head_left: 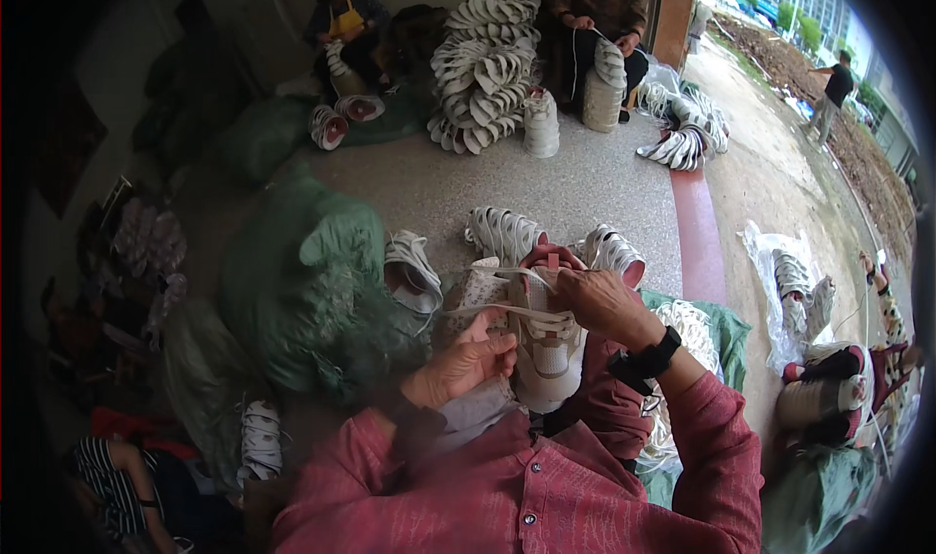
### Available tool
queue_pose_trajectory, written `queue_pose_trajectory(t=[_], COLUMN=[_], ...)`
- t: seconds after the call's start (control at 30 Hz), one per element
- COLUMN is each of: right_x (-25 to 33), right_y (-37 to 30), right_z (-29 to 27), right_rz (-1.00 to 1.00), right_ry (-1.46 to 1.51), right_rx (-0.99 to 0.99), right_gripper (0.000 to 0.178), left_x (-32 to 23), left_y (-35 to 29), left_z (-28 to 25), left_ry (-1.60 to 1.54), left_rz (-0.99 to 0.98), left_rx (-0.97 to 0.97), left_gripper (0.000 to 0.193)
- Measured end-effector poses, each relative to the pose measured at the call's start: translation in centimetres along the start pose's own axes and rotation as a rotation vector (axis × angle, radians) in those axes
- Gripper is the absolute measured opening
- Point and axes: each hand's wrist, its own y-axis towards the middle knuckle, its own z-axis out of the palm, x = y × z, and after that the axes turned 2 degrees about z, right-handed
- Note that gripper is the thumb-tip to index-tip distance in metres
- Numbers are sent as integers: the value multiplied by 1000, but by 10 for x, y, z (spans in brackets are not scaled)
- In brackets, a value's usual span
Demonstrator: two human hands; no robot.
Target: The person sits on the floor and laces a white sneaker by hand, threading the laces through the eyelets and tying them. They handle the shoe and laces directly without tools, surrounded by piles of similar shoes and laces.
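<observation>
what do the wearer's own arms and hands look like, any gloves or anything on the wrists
Both the left hand and right hand are ungloved. The sleeves are long, dusty red with paler flecks. A black watch-like band circles the right wrist; something dark rings the left, too blurred to identify.

Shoe (551, 364): centre, between left hand (466, 364) and right hand (606, 305). Sack (302, 271): centre-left. Stacked uppers (485, 76): upper centre. Laces (686, 330): right of shoe. Heap (148, 237), perhaps uppers: far left.
</observation>
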Motion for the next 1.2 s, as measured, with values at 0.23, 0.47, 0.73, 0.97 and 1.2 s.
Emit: queue_pose_trajectory(t=[0.23,0.47,0.73,0.97,1.2], right_x=[6,27,-82,-147,-95], right_y=[3,-25,-144,-261,-180], right_z=[15,-13,-39,-4,16], right_rz=[176,322,225,844,721], right_ry=[94,1215,1654,1413,815], right_rx=[-67,-2,-532,-690,-474], right_gripper=[12,10,9,35,24], left_x=[9,-27,-50,-65,-84], left_y=[15,2,-82,-127,-147], left_z=[9,-41,-162,-193,-181], left_ry=[156,-234,-215,-425,-98], left_rz=[158,333,675,783,744], left_rx=[32,14,-397,-645,-477], left_gripper=[67,20,16,20,22])
